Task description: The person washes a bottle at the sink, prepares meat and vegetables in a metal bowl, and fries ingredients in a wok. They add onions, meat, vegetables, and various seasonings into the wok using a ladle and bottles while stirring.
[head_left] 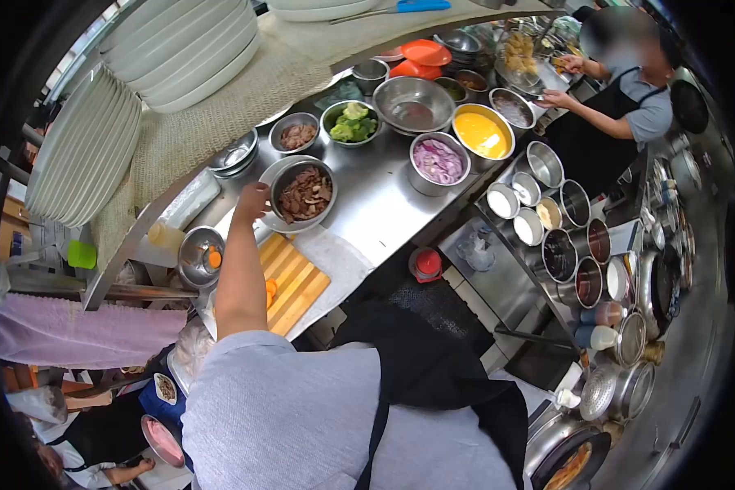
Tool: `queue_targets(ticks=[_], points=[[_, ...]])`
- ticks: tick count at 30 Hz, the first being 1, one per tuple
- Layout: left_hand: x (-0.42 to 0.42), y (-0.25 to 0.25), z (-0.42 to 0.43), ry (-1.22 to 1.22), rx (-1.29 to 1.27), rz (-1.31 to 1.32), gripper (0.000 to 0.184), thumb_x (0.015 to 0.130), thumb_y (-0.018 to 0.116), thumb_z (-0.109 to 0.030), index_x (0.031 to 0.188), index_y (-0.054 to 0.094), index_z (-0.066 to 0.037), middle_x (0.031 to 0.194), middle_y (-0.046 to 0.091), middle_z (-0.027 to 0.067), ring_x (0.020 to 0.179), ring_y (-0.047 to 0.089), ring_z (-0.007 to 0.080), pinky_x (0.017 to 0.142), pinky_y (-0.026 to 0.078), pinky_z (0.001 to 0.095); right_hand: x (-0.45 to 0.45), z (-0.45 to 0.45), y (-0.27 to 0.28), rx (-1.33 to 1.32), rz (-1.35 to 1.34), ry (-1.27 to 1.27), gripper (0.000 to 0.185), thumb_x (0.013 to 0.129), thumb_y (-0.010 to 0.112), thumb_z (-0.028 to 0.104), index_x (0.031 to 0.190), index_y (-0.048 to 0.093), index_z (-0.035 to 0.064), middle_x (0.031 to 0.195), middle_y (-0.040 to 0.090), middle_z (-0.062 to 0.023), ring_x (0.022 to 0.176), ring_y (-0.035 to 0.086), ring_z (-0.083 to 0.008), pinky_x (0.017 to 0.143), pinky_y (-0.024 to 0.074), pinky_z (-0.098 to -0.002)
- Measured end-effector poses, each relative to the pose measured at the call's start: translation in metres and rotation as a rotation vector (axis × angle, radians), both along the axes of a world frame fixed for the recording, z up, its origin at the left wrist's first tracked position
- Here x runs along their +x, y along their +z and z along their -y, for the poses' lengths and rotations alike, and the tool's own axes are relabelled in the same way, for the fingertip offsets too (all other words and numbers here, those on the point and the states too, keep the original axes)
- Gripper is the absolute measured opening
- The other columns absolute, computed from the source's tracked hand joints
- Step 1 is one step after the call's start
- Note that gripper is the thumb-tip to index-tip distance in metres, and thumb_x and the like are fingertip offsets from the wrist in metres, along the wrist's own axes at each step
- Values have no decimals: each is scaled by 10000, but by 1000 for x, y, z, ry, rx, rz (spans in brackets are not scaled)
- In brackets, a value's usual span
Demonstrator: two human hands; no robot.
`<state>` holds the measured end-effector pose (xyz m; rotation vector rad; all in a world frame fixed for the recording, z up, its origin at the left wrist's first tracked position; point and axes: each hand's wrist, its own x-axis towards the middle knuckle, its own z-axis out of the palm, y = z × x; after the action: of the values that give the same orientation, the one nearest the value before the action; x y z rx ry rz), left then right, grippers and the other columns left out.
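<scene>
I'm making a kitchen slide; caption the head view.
Left hand by a metal bowl of brown meat pieces, near a striped cutting board.

The desk (376, 233) has two meat bowls (289, 167) and one broccoli bowl (327, 118). It has one onion pot (438, 187), one pot of yellow stuff (487, 166) and one striped board (298, 278).

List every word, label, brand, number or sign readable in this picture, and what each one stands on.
None: no text can be read anywhere in this view.
Too small and blurred: the small blue patch at the left edge; whether it bears print, I cannot tell.
No legible label: the squeeze bottles at the right.
No lettering visible: the bowl of brown pieces or the wooden cutting board.
</scene>
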<state>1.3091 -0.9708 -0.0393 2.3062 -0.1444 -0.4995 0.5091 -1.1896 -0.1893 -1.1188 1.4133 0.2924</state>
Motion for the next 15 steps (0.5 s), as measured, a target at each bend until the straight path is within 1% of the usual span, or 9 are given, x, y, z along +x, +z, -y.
queue_targets(ticks=[1,2,4,6,7,9,11,13,15], points=[[-17,17,2,2,-137,-259,344,859,608,-221,1180,571,-102,885,660,58,670,663,168,567,510,313,17,10,3,-19,8,16,385,843,448,-17,1208,537,67,818,624,-74,683,608,-177,568,481,-298],[-20,14,0,22,-210,-287,333,871,627,-227,1168,538,-105,864,646,52,644,645,157,562,492,260,36,20,10,-41,15,37,383,844,450,-14,1209,537,65,818,624,-75,681,608,-179,567,481,-299],[-19,13,-2,30,-229,-326,307,869,634,-218,1134,536,-100,835,635,49,626,632,147,562,493,258,77,44,23,-128,53,131,379,847,455,-8,1210,535,61,819,625,-78,678,608,-184,566,481,-302],[-15,5,-3,5,-303,-384,248,853,654,-190,1036,525,-82,752,601,38,562,593,127,529,496,267,132,77,34,-355,165,356,375,849,460,-3,1212,534,58,820,625,-80,674,608,-188,564,482,-305],[-17,1,-3,14,-299,-399,248,853,654,-190,1036,525,-82,752,601,38,562,593,127,529,496,267,164,95,41,-320,159,320,373,851,462,0,1213,534,56,820,625,-81,673,608,-190,564,482,-307],[-17,0,3,-39,-356,-400,317,830,642,-145,1100,527,-26,848,629,100,660,640,178,547,545,289,225,129,53,-185,95,181,364,862,491,34,1222,532,70,855,634,-83,692,607,-180,589,473,-286],[-26,5,2,-40,-373,-363,285,817,620,-110,1074,532,-24,827,627,94,611,619,169,530,549,284,280,154,73,-248,189,302,352,872,476,23,1219,529,57,864,633,-88,685,604,-168,572,486,-287],[-40,7,7,94,-557,-290,244,826,597,-99,1052,536,-26,798,623,90,521,587,169,476,534,281,322,177,88,-382,324,428,361,868,467,12,1223,528,42,828,635,-69,665,594,-139,532,465,-280],[-58,29,9,126,-632,-357,236,837,572,-87,1062,534,-24,810,622,90,524,588,164,436,517,281,358,192,122,-466,352,455,355,877,507,52,1231,529,39,835,647,-72,655,597,-124,527,462,-277]])
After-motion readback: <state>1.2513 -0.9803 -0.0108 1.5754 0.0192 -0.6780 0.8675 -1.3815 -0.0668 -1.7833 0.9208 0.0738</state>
